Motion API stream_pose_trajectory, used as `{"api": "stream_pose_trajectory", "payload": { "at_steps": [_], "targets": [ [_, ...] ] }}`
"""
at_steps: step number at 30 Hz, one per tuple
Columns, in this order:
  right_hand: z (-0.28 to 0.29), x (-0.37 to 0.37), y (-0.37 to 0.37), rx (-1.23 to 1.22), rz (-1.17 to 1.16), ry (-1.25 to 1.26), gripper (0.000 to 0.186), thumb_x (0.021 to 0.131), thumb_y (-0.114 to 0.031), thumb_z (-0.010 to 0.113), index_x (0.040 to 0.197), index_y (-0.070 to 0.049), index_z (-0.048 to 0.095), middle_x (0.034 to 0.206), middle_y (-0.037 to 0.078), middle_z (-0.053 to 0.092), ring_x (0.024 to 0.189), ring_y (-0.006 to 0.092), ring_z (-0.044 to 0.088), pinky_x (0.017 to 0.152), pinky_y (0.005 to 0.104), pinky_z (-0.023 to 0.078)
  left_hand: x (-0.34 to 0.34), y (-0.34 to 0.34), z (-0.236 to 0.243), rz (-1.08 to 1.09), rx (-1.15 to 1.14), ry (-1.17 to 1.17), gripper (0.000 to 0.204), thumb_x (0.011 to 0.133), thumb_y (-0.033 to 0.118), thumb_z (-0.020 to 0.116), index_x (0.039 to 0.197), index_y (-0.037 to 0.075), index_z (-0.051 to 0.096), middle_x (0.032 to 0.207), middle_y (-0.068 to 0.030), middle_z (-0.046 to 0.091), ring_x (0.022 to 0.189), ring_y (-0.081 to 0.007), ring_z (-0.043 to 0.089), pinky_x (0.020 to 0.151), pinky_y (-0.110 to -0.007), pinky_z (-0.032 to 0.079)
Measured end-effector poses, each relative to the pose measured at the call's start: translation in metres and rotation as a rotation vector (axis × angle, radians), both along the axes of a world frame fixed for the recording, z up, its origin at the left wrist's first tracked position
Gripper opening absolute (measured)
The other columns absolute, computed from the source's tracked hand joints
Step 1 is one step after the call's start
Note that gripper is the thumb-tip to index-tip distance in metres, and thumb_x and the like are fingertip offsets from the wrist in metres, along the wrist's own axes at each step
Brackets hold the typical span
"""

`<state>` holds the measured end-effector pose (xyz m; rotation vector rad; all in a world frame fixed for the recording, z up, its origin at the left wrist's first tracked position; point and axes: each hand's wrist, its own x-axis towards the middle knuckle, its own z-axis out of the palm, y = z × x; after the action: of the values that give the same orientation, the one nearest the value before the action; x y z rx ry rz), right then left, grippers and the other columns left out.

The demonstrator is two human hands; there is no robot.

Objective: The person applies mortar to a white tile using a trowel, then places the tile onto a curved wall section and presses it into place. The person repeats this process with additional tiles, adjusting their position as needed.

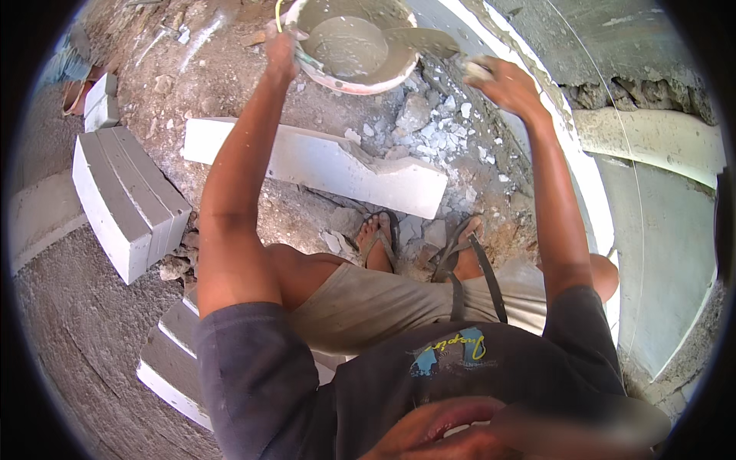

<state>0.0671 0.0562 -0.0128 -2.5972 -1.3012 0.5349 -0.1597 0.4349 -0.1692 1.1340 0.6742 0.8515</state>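
My left hand (284,50) is closed on the near left rim of a round bucket (360,86), beside a thin yellow-green loop that looks like its handle. Wet grey mortar (349,46) fills the inside. At the right, my right hand (502,84) grips the pale handle of a trowel (422,40). The trowel's mortar-coated blade reaches over the bucket's right rim, its tip above the mortar. Both arms are stretched forward.
A notched white block (345,169) lies between my feet and the bucket. Stacked blocks (130,195) stand at left, more (176,345) at lower left. White rubble (445,130) covers ground near the bucket. A low white-edged wall (590,192) runs along the right, with a taut string (613,92) beyond.
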Motion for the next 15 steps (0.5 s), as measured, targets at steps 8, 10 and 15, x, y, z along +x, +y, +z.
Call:
{"api": "stream_pose_trajectory", "payload": {
  "at_steps": [8, 10, 15],
  "targets": [
    [-0.040, -0.035, 0.156, -0.382, 0.269, -0.033, 0.037, 0.075, -0.031, 0.073, 0.105, -0.009, 0.080, 0.103, 0.018, 0.077, 0.096, 0.0360, 0.075, 0.081, 0.0449, 0.059, 0.018, -0.059, 0.054, 0.040, -0.031, 0.029, 0.036, 0.086, -0.006, 0.049, 0.118, 0.005, 0.059, 0.103, -0.0064, 0.063, 0.092, -0.0154, 0.061, 0.079, -0.032, 0.053],
    [-0.047, -0.041, 0.144, -0.348, 0.215, 0.120, 0.036, 0.077, -0.032, 0.074, 0.104, -0.007, 0.079, 0.106, 0.017, 0.077, 0.091, 0.0338, 0.076, 0.081, 0.0446, 0.059, 0.023, -0.066, 0.063, 0.083, -0.026, 0.016, 0.037, 0.084, -0.008, 0.047, 0.117, 0.004, 0.058, 0.104, -0.0073, 0.063, 0.094, -0.0165, 0.062, 0.080, -0.033, 0.053],
    [-0.065, -0.029, 0.103, -0.054, 0.109, 0.899, 0.038, 0.086, -0.040, 0.074, 0.107, -0.008, 0.076, 0.087, 0.007, 0.072, 0.062, 0.0192, 0.066, 0.055, 0.0378, 0.054, 0.025, -0.068, 0.073, 0.128, 0.096, 0.172, 0.033, 0.086, -0.006, 0.047, 0.116, 0.003, 0.058, 0.105, -0.0078, 0.064, 0.094, -0.0170, 0.063, 0.080, -0.034, 0.054]
  ]
}}
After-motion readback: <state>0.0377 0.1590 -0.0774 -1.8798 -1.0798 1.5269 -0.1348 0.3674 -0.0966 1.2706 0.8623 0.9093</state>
